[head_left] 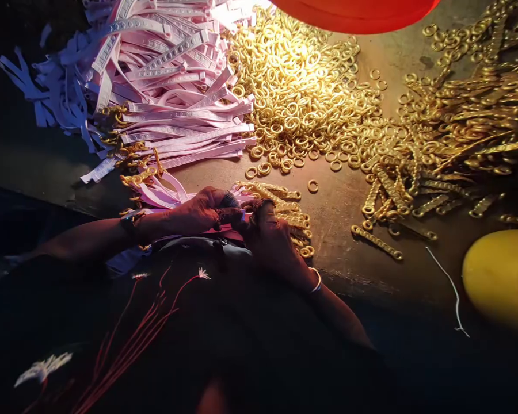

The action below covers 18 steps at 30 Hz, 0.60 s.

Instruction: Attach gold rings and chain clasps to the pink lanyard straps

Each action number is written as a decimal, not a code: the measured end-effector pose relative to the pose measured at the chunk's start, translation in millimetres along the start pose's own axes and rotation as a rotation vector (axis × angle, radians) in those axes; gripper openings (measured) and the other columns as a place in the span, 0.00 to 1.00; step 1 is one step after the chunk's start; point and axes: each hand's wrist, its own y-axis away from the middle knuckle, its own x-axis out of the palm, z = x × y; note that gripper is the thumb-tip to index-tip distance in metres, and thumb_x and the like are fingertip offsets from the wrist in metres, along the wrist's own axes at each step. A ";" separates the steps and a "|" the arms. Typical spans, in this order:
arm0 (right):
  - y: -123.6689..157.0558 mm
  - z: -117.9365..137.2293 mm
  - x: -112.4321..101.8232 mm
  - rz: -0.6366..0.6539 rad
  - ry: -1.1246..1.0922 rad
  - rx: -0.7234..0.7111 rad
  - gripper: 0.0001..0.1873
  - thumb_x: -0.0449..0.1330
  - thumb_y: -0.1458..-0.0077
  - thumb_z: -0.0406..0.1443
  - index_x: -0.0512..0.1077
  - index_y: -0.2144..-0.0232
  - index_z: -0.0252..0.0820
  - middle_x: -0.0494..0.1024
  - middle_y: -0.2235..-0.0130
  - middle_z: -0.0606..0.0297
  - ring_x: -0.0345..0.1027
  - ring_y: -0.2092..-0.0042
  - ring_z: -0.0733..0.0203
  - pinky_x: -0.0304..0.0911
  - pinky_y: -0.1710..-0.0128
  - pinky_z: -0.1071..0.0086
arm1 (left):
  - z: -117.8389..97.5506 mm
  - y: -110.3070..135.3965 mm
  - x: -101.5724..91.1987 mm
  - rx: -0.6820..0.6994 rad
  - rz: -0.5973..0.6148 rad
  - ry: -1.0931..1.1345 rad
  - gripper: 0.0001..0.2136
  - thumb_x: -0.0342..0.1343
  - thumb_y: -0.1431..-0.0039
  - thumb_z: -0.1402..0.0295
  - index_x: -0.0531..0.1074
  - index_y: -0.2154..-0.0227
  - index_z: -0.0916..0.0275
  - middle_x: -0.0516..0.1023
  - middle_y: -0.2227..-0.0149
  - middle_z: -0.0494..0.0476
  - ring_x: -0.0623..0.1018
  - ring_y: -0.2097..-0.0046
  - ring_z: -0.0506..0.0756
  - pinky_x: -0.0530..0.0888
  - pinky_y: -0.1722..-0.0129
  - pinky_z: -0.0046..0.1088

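Standing by the table, I count one left hand (201,210), one right hand (276,238), one red rounded object (362,14), one yellow rounded object (501,276), one white string (457,298). Pink straps (176,119), dozens; gold rings (302,86), hundreds; knobbly gold strips (391,187), dozens; exact tally impossible.

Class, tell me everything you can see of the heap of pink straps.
The heap of pink straps lies on the table, upper left in view. Its straps are narrow, flat and fabric-like, with rows of small shapes along many faces; some ends look folded. The upper ones cross in a tangle, while the lower ones lie roughly side by side, with gold chain pieces at their left ends. Loose gold rings crowd against its right side. Leftmost straps look bluish in shade.
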 end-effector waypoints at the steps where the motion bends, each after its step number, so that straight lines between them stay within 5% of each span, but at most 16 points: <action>1: -1.3 1.0 -0.9 0.029 -0.061 0.010 0.15 0.52 0.39 0.48 0.60 0.62 0.41 0.68 0.75 0.66 0.55 0.77 0.66 0.45 0.76 0.70 | 0.7 1.0 1.1 0.018 -0.027 -0.001 0.09 0.66 0.50 0.66 0.76 0.76 0.69 0.74 0.77 0.55 0.71 0.75 0.49 0.65 0.78 0.21; 5: -9.8 2.7 -4.5 0.129 -0.232 -0.050 0.16 0.51 0.39 0.48 0.58 0.65 0.42 0.69 0.71 0.65 0.58 0.74 0.66 0.51 0.74 0.71 | 5.3 -2.6 2.3 0.030 -0.041 0.038 0.10 0.65 0.49 0.66 0.75 0.77 0.69 0.73 0.78 0.53 0.67 0.78 0.46 0.63 0.79 0.20; 12: -19.7 1.2 -8.3 0.217 -0.104 -0.077 0.11 0.55 0.41 0.42 0.58 0.66 0.42 0.67 0.73 0.68 0.54 0.75 0.68 0.47 0.75 0.72 | 17.4 -14.5 3.9 -0.017 0.041 0.164 0.14 0.64 0.49 0.61 0.74 0.78 0.69 0.73 0.78 0.55 0.71 0.75 0.49 0.69 0.74 0.24; 18: -38.6 -3.1 -31.0 0.165 0.087 -0.147 0.16 0.52 0.38 0.47 0.65 0.64 0.39 0.68 0.73 0.66 0.54 0.73 0.67 0.44 0.72 0.71 | -0.3 -38.6 -22.5 0.005 -0.056 -0.152 0.11 0.67 0.53 0.67 0.73 0.80 0.68 0.67 0.83 0.51 0.65 0.79 0.46 0.61 0.78 0.20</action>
